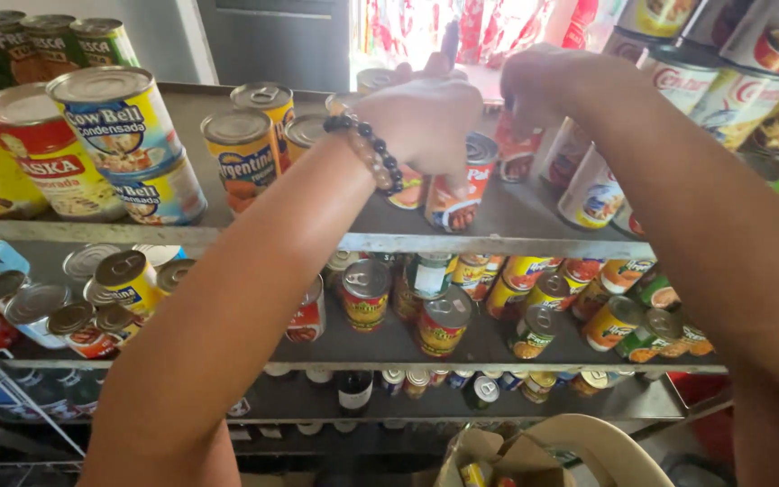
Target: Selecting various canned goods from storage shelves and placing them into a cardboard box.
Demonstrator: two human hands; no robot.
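while both arms reach up to the top shelf [498, 242], the head camera looks along them from below; the left hand [426, 117], with a dark beaded bracelet [373, 151] on its wrist, comes down over a red-and-white can [458, 191] standing at the middle of that shelf; the fingers [448, 167] curl down onto the can's top rim, closed around it, so the can sits directly under the palm and hangs a little below the knuckles; the right hand [543, 86] is just beside it, to the right and slightly further back, fingers bent around another red can [516, 149]; that can shows only below the fingers, so the hold looks closed on it but the contact itself is partly hidden; the two cans stand near each other, nearly touching; left of the hands on the same shelf stand orange-labelled tins [243, 158] and, nearer the camera, stacked blue-and-yellow milk cans [132, 135]; right of the hands, white-and-red cans [592, 189] lean together; the shelf below [389, 347] holds more small tins with pull-tab lids; at the bottom edge, an open cardboard box [498, 455] is in view
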